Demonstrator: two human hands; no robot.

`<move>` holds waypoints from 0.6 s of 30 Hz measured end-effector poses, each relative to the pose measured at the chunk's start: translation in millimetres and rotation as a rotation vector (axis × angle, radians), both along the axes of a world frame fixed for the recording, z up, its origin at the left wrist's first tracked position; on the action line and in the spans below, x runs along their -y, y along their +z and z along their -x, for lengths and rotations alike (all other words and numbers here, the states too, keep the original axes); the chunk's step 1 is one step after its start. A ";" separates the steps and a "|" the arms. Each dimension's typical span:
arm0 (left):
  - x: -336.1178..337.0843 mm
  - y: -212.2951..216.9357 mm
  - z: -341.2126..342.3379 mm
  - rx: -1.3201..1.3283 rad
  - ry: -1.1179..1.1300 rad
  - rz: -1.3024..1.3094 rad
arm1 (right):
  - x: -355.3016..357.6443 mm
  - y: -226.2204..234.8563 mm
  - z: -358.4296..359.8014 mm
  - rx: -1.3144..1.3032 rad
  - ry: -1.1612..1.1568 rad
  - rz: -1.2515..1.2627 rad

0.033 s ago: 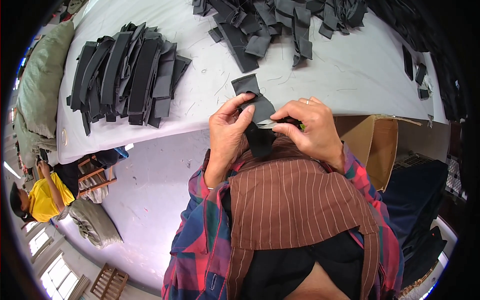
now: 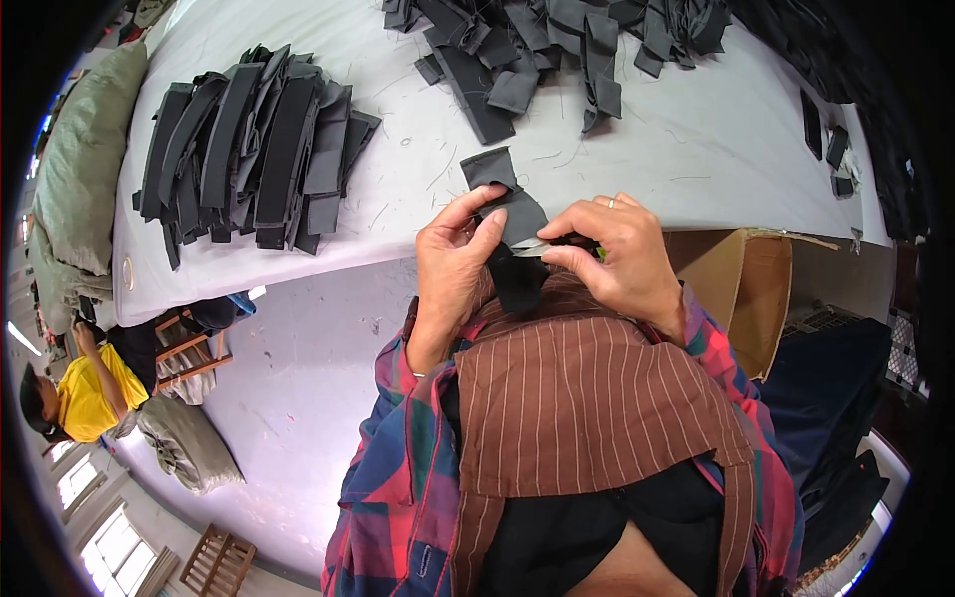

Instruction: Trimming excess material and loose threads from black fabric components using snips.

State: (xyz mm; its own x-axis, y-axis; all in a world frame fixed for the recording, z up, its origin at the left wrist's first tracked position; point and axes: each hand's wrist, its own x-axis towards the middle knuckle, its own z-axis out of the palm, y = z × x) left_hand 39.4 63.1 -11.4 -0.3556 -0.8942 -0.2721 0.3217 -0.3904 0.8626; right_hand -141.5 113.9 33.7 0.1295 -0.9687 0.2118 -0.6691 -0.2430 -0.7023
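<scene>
My left hand point(image 2: 456, 261) pinches a dark grey fabric strip point(image 2: 521, 216) between thumb and fingers, just past the table's near edge. The strip is folded, and a black part of it hangs below toward my apron. In my right hand point(image 2: 619, 251), thumb and fingers close on small thread snips point(image 2: 529, 248). Their silvery blades lie against the strip beside my left thumb. A dark and green part of the snips shows behind my right fingers; the rest is hidden in the hand.
On the white-covered table point(image 2: 398, 189), a row of stacked dark strips point(image 2: 249, 149) lies left. A loose heap of strips point(image 2: 537, 50) with stray threads lies at the far side. An open cardboard box point(image 2: 761, 298) stands below right. A person in yellow point(image 2: 99, 393) is at far left.
</scene>
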 end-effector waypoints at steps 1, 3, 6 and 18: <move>0.3 0.6 0.2 0.000 0.000 0.000 | -0.1 -0.1 0.4 0.000 0.000 0.000; 0.8 2.7 0.9 0.005 0.004 -0.037 | -0.1 -0.2 1.4 -0.024 0.023 -0.026; -0.1 -3.1 2.4 0.006 0.034 0.054 | 1.2 1.0 1.2 0.062 0.039 -0.070; -0.2 -1.4 -0.1 0.002 -0.082 0.109 | 22.9 -16.9 -7.3 -0.036 -0.052 0.096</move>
State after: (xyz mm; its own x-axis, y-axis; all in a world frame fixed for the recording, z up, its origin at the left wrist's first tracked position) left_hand 39.6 63.4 -12.9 -0.4283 -0.8864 -0.1759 0.2905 -0.3193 0.9020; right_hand -134.1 91.0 16.9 0.0890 -0.9497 0.3004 -0.7068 -0.2727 -0.6528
